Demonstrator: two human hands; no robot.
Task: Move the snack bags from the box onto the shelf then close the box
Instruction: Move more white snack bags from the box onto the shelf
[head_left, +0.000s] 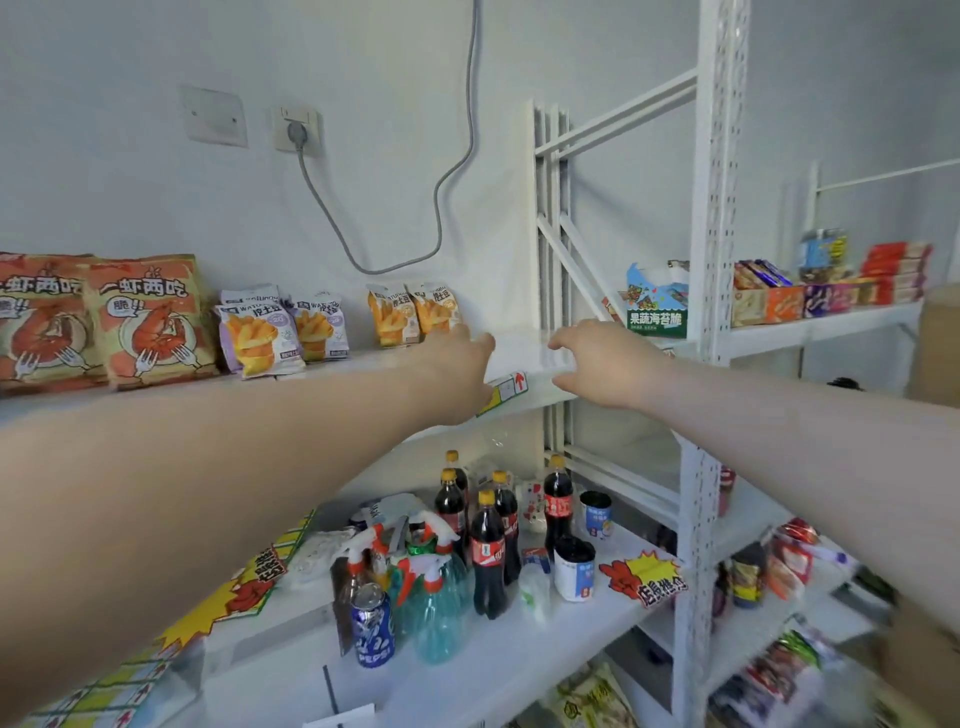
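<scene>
White upper shelf (521, 349) has bare room between orange snack bags (413, 314) and green box (655, 307), where left hand (460, 364) and right hand (597, 364) reach, fingers relaxed, holding nothing

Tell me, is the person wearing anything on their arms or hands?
No. The left hand and right hand show no gloves, rings or watch. The left forearm and right forearm are uncovered; no sleeve is in view.

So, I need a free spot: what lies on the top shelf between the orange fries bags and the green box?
Head view: that stretch of shelf is bare; only the left hand and right hand reach over it.
</scene>
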